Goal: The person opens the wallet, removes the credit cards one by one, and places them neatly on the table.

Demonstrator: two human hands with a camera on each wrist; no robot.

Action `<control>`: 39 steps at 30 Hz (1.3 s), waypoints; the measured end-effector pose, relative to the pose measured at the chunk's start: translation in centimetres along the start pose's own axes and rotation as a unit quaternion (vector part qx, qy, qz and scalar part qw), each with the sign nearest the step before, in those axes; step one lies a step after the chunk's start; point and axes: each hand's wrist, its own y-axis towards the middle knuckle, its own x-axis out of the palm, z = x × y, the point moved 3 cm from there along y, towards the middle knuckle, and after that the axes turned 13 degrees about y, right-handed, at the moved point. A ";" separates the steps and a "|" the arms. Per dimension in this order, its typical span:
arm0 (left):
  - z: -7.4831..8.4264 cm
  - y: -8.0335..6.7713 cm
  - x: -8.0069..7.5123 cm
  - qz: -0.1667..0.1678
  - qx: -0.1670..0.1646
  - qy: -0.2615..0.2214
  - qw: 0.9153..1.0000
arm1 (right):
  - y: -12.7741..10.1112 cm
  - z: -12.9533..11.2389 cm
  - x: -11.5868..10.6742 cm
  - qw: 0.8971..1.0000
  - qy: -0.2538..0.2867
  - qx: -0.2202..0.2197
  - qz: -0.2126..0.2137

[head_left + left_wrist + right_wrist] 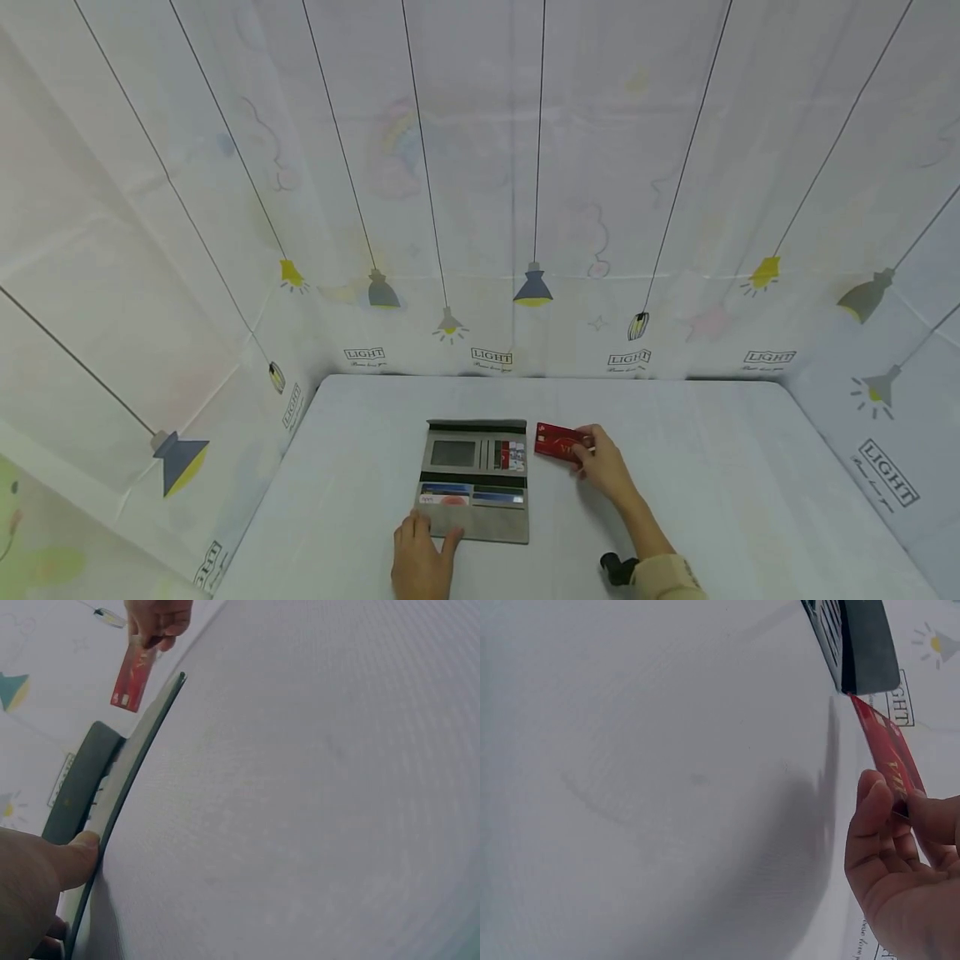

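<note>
While a left hand, thumb spread from fingers, rests on an open grey leather-look oblong wallet, a red rectangular plastic card just right of it is pinched by the right hand, a light, level grip likely serving best

Head camera high, facing forward-down; wrist cameras low, close, sharing red card.
</note>
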 end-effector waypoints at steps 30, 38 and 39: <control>-0.4 -0.4 0.3 0.029 0.017 -0.017 0.999 | 5.4 1.4 1.6 0.996 -0.046 0.045 0.069; -0.4 -0.2 0.3 0.025 0.016 -0.007 1.000 | 6.1 1.9 1.6 0.993 -0.078 0.034 0.085; -0.4 -0.2 0.3 0.025 0.016 -0.008 1.000 | 6.2 2.0 1.6 0.992 -0.079 0.035 0.087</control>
